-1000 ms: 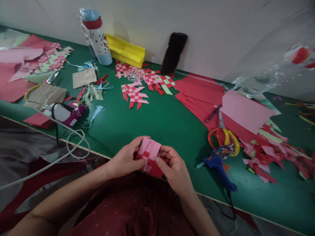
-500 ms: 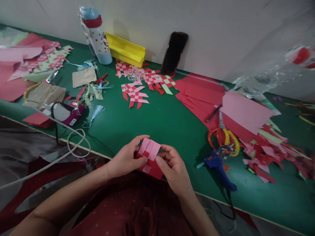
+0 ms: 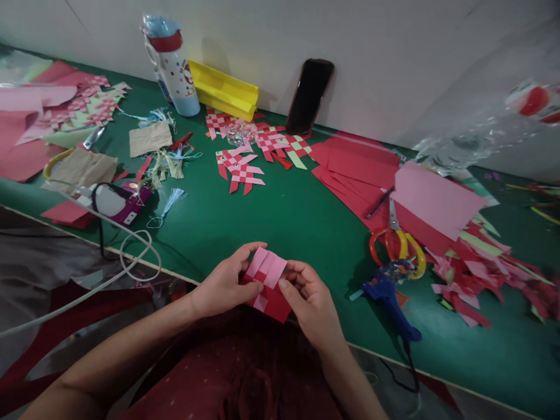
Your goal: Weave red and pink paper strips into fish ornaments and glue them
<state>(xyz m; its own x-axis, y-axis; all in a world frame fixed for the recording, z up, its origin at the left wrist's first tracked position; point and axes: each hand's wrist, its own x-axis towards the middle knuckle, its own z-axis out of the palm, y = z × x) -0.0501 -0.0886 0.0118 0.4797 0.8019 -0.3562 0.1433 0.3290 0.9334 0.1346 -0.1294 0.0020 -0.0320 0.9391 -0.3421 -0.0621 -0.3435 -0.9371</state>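
Between my hands, at the table's near edge, is a small piece of woven paper strips (image 3: 272,270) in pink and red. My left hand (image 3: 225,280) grips its left side, thumb lying across the red strips and fingers behind. At the right side, my right hand (image 3: 310,300) pinches the paper with the thumb in front; its other fingers curl behind and are partly hidden. Finished-looking woven paper fish (image 3: 240,169) in pink and red lie on the green table (image 3: 280,216) beyond my hands.
Right of my hands lie scissors (image 3: 396,233), a blue glue gun (image 3: 391,294) with a cord, and paper scraps (image 3: 476,274). A phone (image 3: 310,96), a yellow holder (image 3: 225,90) and a drink bottle (image 3: 175,67) stand along the wall. Tassels (image 3: 172,201) and a white cable (image 3: 140,256) are at left.
Almost nothing differs. The paper and both hands sit very slightly lower in view, with the same hold on the woven strips.
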